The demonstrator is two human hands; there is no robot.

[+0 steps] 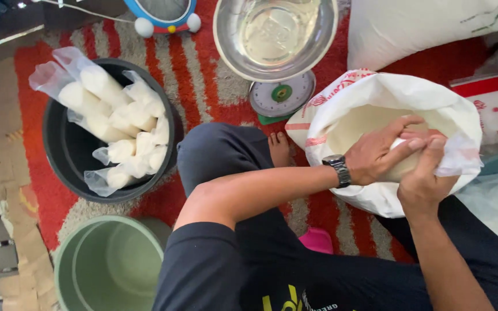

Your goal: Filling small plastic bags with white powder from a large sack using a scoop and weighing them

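Both hands meet over the mouth of the large white woven sack (387,109) of pale powder, which stands open on the red-and-beige striped rug (191,75) just right of the person's knee. The left hand (378,152) (a dark wristwatch (338,169) on its wrist) is curled around a small clear plastic bag (406,164) filled with the same white powder, fingers closed over its top. The right hand (425,175) grips the bag from below, pressed against the left. To the left, a black round tub (70,152) holds many filled bags (119,124). A steel bowl (275,34) sits on a kitchen scale (282,97) just above the sack.
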